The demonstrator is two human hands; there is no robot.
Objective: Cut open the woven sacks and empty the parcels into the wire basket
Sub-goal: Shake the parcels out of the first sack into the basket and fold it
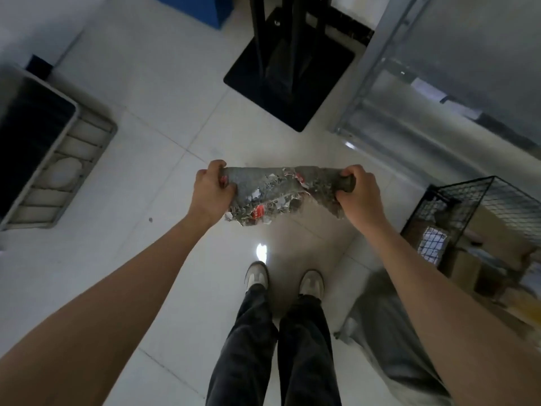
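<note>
Sack [281, 191] stretched sideways, gripped both ends

The pale tiled floor [164, 171] bears a black stand base [295, 83], a wire basket [456, 206] — and a grey sack [377, 332].

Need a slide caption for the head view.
Left hand and right hand grip a tattered woven sack by its ends.

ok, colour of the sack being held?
The sack is grey with torn red and white label scraps; head view.
</note>
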